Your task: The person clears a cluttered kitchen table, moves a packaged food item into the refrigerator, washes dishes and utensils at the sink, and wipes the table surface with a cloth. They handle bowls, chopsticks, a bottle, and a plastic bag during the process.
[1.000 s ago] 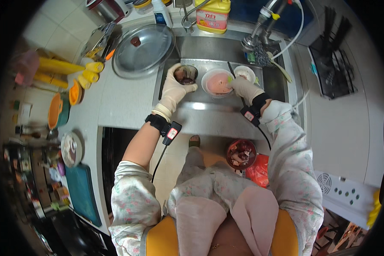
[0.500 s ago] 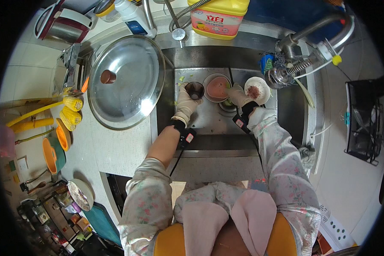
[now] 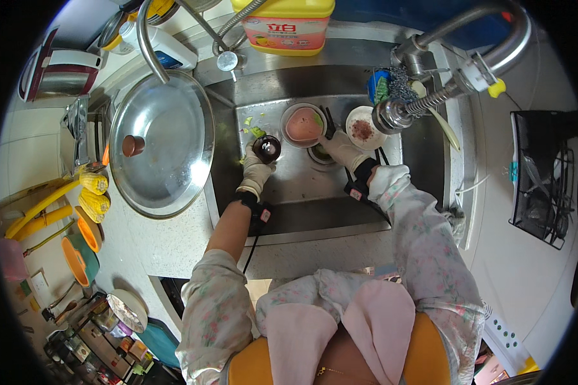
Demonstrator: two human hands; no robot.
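My left hand, in a pale glove, grips a small dark brown cup over the left part of the steel sink. Green scraps lie beside it. My gloved right hand is closed around dark chopsticks, their ends sticking out past the fingers. Left of those ends sits a pink dish inside a pale bowl. A white bowl with reddish-brown residue stands just right of the chopsticks. Partly hidden by my right hand is another small bowl.
A large glass lid covers the counter left of the sink. The pull-down tap overhangs the sink's right side, near a steel scrubber. A yellow detergent jug stands behind. Corn lies at the left.
The cup in my left hand has turned over from its open side facing up, and green scraps now show beside it. The chopsticks have swung leftward. The whole view has shifted slightly.
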